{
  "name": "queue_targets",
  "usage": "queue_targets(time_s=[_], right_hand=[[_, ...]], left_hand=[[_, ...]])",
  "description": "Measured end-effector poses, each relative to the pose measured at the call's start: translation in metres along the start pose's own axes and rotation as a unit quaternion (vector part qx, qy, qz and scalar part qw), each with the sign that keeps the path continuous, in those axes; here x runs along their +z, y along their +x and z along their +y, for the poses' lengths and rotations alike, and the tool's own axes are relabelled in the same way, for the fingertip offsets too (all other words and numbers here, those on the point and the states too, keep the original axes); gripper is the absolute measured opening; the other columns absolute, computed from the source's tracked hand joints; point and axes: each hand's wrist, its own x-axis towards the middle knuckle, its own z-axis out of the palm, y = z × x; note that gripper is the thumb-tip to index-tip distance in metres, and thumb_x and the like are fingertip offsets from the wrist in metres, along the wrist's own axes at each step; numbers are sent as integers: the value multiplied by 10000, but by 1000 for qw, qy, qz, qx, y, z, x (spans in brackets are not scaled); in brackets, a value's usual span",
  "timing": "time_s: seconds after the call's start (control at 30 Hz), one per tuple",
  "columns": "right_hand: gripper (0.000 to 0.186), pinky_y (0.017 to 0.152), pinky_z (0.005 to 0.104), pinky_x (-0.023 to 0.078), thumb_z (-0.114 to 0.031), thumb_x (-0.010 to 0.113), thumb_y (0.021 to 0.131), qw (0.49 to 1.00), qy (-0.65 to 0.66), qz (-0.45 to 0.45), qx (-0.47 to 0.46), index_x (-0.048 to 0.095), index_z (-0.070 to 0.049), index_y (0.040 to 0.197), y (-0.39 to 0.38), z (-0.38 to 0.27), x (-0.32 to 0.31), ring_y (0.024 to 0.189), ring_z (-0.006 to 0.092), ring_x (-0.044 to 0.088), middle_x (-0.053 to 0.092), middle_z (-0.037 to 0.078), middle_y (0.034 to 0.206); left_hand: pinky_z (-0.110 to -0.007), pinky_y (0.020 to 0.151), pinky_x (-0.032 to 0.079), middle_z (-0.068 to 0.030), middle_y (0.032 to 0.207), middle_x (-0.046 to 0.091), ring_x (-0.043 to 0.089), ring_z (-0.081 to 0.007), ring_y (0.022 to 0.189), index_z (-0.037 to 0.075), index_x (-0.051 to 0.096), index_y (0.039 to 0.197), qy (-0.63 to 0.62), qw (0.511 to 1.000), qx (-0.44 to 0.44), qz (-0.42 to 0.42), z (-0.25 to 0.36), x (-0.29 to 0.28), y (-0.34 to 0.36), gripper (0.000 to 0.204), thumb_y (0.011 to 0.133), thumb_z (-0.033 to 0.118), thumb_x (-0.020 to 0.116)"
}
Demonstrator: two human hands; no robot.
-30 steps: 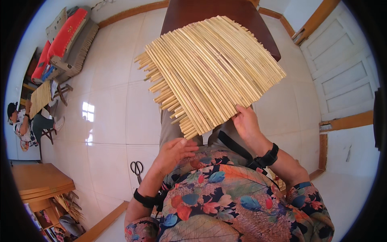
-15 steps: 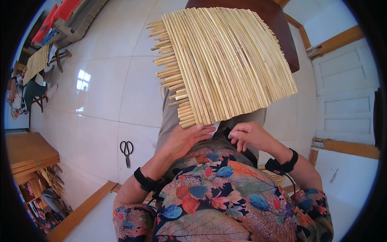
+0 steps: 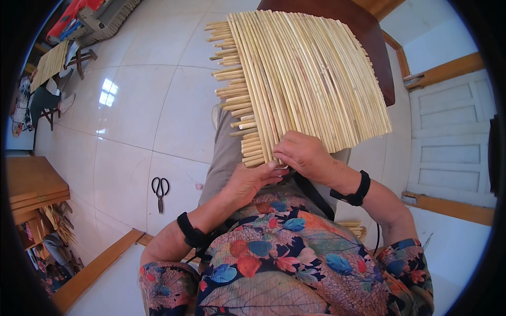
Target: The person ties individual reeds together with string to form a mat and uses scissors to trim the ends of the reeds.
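A mat of straw-coloured reeds (image 3: 316, 79) lies over my lap and the edge of a dark red-brown padded surface (image 3: 383, 68), with uneven short reed ends sticking out along its left side. My left hand (image 3: 255, 176) holds the mat’s near-left corner, thumb on top and fingers curled at the edge. Just above it, my right hand (image 3: 295, 152) pinches the same corner with thumb and forefinger; what exactly is between those fingertips is too small to make out.
Black-handled scissors (image 3: 160, 192) lie on the tiled floor at my left. A wooden table (image 3: 34, 179) stands left, and another person (image 3: 39, 105) sits upper left by another mat (image 3: 50, 63) and a sofa (image 3: 105, 21). A white door (image 3: 448, 131) is right; more reeds (image 3: 350, 227) lie beside me.
My right hand has left the mat’s right near edge and moved left to the corner by my left hand, which has closed on it. The view has shifted slightly.
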Motion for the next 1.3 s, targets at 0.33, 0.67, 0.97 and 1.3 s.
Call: queue_targets(time_s=[0.33,0.67,0.97,1.3], right_hand=[[46,567,344,435,-70,586,746,997,68,37,-13,550,-42,753,5,1,10,659,274,513,474,92,706],[149,746,290,504,-104,433,927,772,574,191,195,526,-17,850,17,-26,-26,770,171,608,590,62,812],[166,400,136,300,-217,549,891,919,267,245,157,572,-64,830,10,-52,-128,454,-7,371,457,-61,612],[118,619,286,438,-129,543,861,976,-2,118,184,555,-13,847,-1,-35,-85,642,195,531,529,84,700]], left_hand=[[-285,724,528,-105,946,620,635,-198,832,-45,546,1065,67,983,127,116,-5,19,3,304,808,94,628],[-348,745,532,-149,1022,600,633,-242,864,-42,483,1133,84,988,102,78,11,0,7,325,833,61,552],[-352,761,535,-135,1012,597,621,-236,881,-50,478,1129,57,985,132,96,0,-1,10,341,809,28,568],[-326,773,519,-107,1052,580,597,-194,920,-23,478,1148,58,982,152,95,-1,-7,16,353,822,61,582]])
